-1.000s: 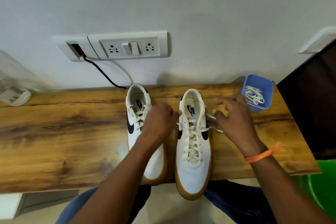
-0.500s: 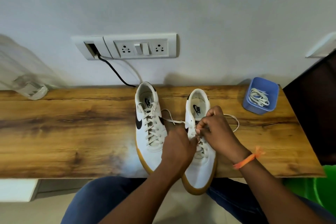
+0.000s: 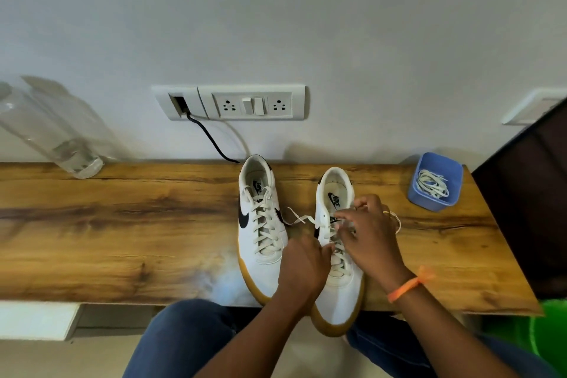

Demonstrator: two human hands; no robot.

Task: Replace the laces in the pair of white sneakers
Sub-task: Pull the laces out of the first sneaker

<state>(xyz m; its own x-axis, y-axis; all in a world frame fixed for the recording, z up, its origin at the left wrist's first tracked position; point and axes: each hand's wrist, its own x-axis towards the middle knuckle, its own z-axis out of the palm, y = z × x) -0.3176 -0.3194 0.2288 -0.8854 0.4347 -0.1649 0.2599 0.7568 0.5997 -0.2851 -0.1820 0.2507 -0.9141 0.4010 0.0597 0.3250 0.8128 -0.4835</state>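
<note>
On right sneaker [image 3: 337,294]: both hands' fingers [image 3: 345,228] pinching lace [image 3: 296,219].

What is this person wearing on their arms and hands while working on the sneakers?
Both forearms are bare, with no sleeves or gloves in view. The right wrist carries an orange thread band with a knotted, frayed end sticking out. A thin ring seems to sit on a finger of the right hand, though it is small and blurred. The left hand shows nothing worn.

1. One head-worn wide-angle view, looking forward and steeply down, close over a wooden shelf [image 3: 122,224] against a wall [image 3: 276,24].
2. Wall fills twelve o'clock; the wearer's knees sit at six.
</note>
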